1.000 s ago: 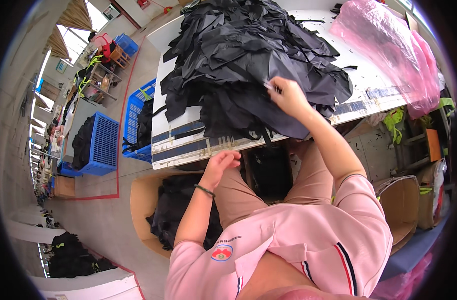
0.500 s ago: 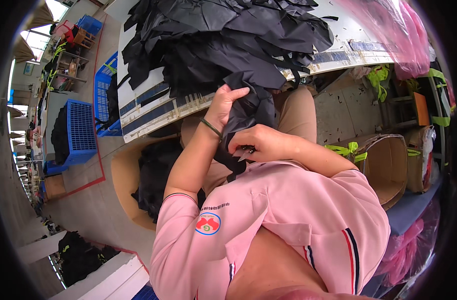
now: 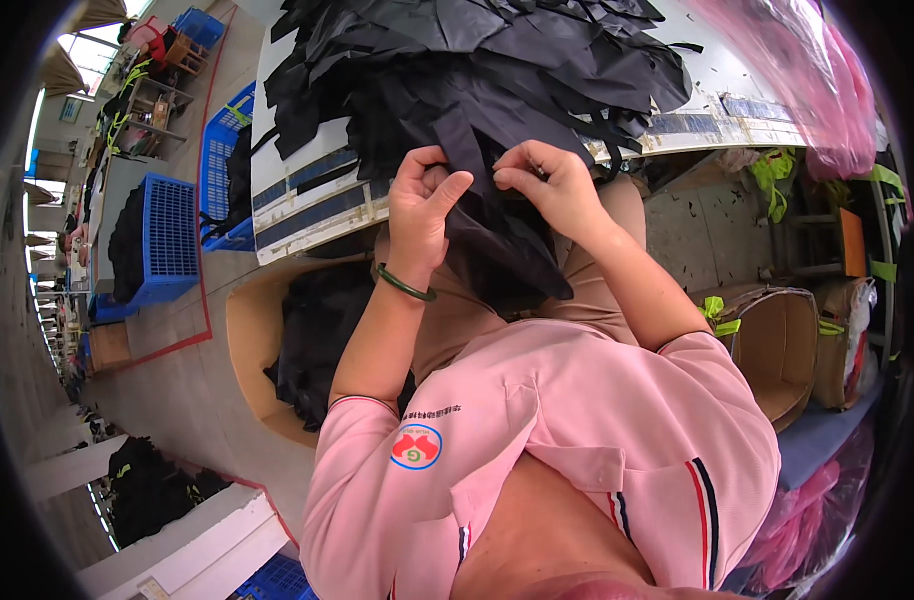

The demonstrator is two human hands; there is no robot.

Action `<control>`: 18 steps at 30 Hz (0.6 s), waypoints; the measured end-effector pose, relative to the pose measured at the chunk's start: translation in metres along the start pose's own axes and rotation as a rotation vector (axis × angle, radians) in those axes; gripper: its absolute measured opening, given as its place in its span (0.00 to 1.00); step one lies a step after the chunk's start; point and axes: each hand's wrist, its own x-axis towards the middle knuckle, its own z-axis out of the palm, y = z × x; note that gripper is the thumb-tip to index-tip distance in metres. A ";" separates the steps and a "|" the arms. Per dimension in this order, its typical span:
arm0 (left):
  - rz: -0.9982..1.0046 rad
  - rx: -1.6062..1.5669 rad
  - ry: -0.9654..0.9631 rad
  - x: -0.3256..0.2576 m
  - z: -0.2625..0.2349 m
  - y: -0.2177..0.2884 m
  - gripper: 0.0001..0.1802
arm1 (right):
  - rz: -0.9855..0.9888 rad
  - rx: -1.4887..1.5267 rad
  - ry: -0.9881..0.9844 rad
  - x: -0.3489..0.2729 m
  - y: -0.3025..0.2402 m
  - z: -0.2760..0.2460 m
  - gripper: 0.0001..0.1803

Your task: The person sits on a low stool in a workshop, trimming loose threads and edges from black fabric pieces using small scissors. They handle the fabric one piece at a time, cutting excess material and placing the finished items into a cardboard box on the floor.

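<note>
A heap of black fabric pieces [image 3: 477, 60] covers much of the white table [image 3: 362, 200] in front of me. One black fabric piece [image 3: 502, 250] hangs from the table's near edge over my lap. My left hand [image 3: 424, 205] is closed on its upper left part, fingers curled and thumb pointing up. Opposite it, my right hand [image 3: 562, 190] pinches the same cloth between thumb and fingertips. Something small and dark shows inside the right hand's fingers, too hidden to name. A dark green bangle [image 3: 407, 286] circles my left wrist.
Left of my legs stands a cardboard box [image 3: 249, 350] holding black cloth. Blue crates [image 3: 172, 235] sit farther left on the floor. Pink plastic film [image 3: 827, 90] drapes over the table's right end. An open cardboard carton [image 3: 777, 340] lies at my right.
My right hand, with a small pointed metal blade showing earlier, has moved up from my lap to the cloth near the left hand. The fabric piece now hangs lower, spread across my lap.
</note>
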 end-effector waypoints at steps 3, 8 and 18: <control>-0.001 -0.018 0.052 -0.006 -0.003 0.010 0.17 | 0.174 0.229 0.059 0.002 -0.004 -0.011 0.06; -0.011 -0.163 0.039 -0.010 -0.004 0.013 0.18 | -0.025 -0.019 0.059 -0.007 -0.005 0.006 0.15; 0.023 -0.388 0.010 -0.025 0.016 0.032 0.21 | 0.615 0.365 -0.426 -0.023 0.055 0.018 0.17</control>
